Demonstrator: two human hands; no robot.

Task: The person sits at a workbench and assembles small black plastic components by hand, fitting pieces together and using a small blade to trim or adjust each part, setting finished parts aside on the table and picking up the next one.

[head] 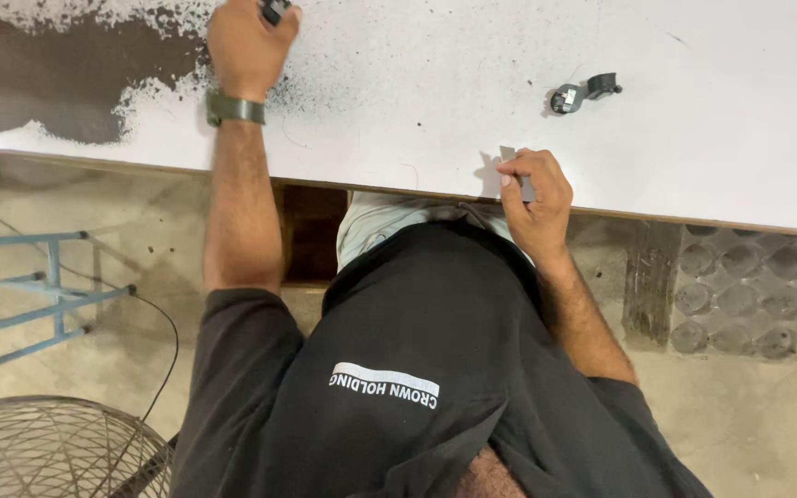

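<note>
Holding a small grey flat piece point(520, 175) at the near edge of the white table point(712, 138), the right hand point(532, 198) pinches it between thumb and fingers, its top corner poking up above the knuckles. To do this well, I judge the piece should stay flat against the tabletop with a firm pinch, since it sits right at the edge and could slip off to the floor. How much of the piece lies under the fingers is hidden. Farther out, a small black and silver metal part point(578, 93) lies loose on the table, well apart from both hands; its exact kind is hard to make out. Farthest, the left hand point(249, 44), with a green watch point(234, 109) on the wrist, is closed around a small dark object point(275, 9) that the top of the picture cuts off, beside a worn dark patch point(57, 78) with black specks.
</note>
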